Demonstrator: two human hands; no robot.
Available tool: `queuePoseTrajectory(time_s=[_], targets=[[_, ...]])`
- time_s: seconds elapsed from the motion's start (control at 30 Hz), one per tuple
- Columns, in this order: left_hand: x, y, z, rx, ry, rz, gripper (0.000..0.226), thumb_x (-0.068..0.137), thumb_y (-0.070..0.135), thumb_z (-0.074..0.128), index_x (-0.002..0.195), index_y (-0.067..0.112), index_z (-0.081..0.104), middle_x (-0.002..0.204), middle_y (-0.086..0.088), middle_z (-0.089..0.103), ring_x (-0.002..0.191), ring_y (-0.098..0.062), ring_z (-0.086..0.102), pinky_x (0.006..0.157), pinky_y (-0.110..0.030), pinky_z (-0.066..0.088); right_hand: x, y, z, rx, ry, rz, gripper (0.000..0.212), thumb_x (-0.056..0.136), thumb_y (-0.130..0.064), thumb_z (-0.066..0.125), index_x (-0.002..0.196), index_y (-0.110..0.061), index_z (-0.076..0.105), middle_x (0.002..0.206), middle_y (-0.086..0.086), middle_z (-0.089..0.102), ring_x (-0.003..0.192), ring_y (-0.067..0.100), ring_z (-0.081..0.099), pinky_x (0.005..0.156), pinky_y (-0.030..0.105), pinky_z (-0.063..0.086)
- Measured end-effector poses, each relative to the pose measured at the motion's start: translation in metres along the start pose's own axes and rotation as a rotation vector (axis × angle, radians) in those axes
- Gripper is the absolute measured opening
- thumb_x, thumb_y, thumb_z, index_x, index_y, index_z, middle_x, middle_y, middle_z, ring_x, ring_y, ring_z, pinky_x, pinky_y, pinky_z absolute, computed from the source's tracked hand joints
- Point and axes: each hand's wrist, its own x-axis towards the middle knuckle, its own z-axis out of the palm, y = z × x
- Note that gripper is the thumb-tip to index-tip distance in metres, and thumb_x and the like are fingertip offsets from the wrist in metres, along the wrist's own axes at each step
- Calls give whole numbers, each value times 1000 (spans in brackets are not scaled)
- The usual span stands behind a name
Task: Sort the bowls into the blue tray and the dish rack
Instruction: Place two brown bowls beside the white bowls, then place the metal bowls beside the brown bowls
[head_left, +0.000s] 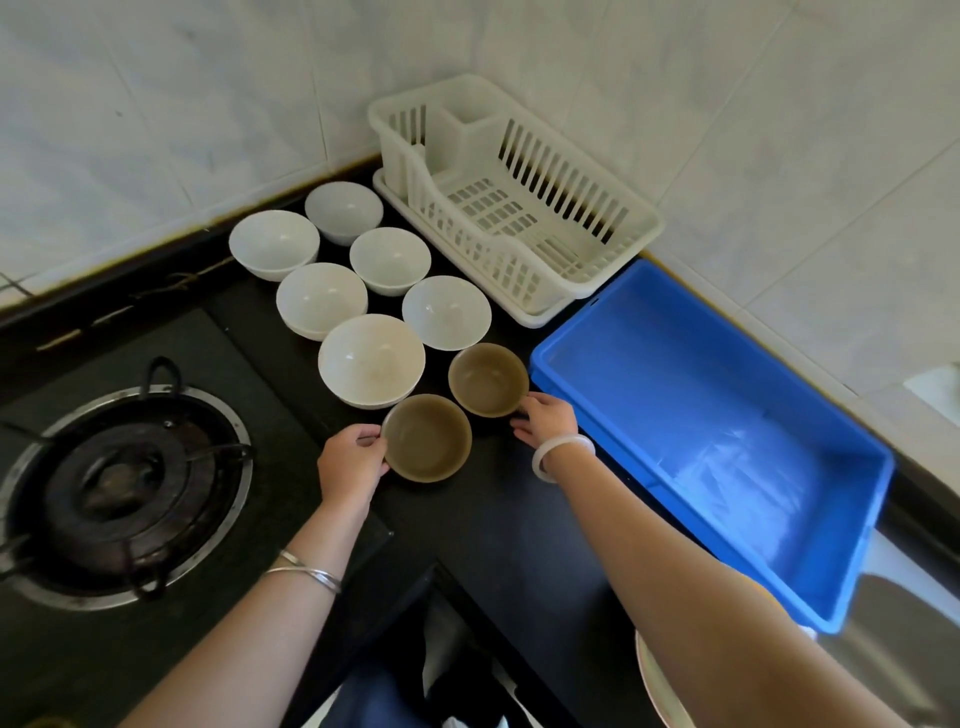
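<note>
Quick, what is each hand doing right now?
Left hand: gripping the near brown bowl.
Right hand: touching the far brown bowl; grip unclear.

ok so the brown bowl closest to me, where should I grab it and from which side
Take the near brown bowl by its rim, from its left side, where the left hand is already at the edge. It sits upright and open, so a thumb can hook inside with fingers under the wall. The other brown bowl crowds its far right, a white bowl its far side.

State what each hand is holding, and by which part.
The left hand grips the nearer brown bowl at its left rim. The right hand touches the farther brown bowl at its near-right rim; neither looks lifted.
</note>
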Motion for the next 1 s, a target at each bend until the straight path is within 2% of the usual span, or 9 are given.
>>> queuePoseTrajectory(time_s=[0.1, 0.2, 0.27, 0.4, 0.53, 0.63, 0.77, 0.9, 1.0], targets=[[-11, 4, -4, 176, 3, 103, 32, 90, 11, 55, 122, 7, 59, 121, -13, 63, 103, -26, 62, 93, -43, 51, -13, -1, -14, -90, 23, -89, 33, 95, -19, 47, 127, -15, 54, 104, 1, 61, 94, 19, 63, 88, 35, 54], [-27, 10, -5, 366, 32, 273, 32, 91, 13, 53, 122, 7, 58, 122, -11, 64, 113, -27, 59, 95, -39, 47, -36, 0, -34, -154, 46, -217, 25, 95, -21, 45, 115, -19, 60, 108, 1, 64, 89, 16, 64, 79, 29, 54], [-41, 17, 0, 402, 19, 358, 32, 90, 12, 53, 121, 8, 59, 120, -11, 65, 112, -26, 60, 94, -38, 48, -53, 2, -53, -199, 59, -296, 19, 95, -23, 45, 104, -22, 62, 107, 2, 67, 83, 12, 64, 74, 26, 52], [-73, 30, 33, 458, -88, 499, 33, 90, 12, 55, 122, 10, 58, 120, -7, 64, 111, -19, 60, 96, -26, 41, -84, 19, -101, -343, 126, -387, 19, 93, -20, 48, 99, -19, 66, 96, 2, 70, 81, 17, 65, 81, 33, 53], [-105, 30, 80, 502, -299, 582, 32, 90, 13, 56, 121, 14, 58, 119, -4, 65, 108, -15, 61, 84, -20, 42, -111, 49, -155, -463, 271, -330, 19, 92, -20, 52, 101, -16, 68, 99, 7, 72, 94, 26, 65, 87, 33, 48], [-129, 24, 114, 568, -413, 651, 31, 89, 15, 58, 120, 17, 59, 118, -3, 65, 106, -14, 61, 83, -22, 45, -131, 78, -194, -571, 417, -279, 20, 91, -20, 54, 104, -15, 69, 106, 8, 71, 101, 26, 63, 86, 29, 43], [-166, 9, 153, 654, -582, 761, 28, 89, 19, 58, 117, 18, 60, 111, 1, 66, 97, -10, 61, 78, -20, 47, -158, 117, -236, -800, 561, -219, 26, 90, -21, 57, 112, -10, 64, 114, 13, 61, 106, 33, 55, 82, 35, 43], [-201, -9, 177, 728, -751, 838, 17, 88, 23, 59, 103, 19, 65, 99, 4, 67, 86, -8, 60, 73, -25, 51, -172, 142, -250, -859, 609, -126, 24, 89, -27, 57, 104, -11, 65, 108, 10, 59, 100, 33, 55, 74, 35, 43], [-215, -19, 188, 812, -797, 882, 17, 86, 20, 60, 102, 16, 66, 99, 0, 67, 90, -15, 62, 79, -33, 53, -175, 148, -251, -869, 628, -94, 18, 88, -23, 53, 95, -10, 64, 98, 11, 61, 91, 33, 58, 65, 34, 39]])
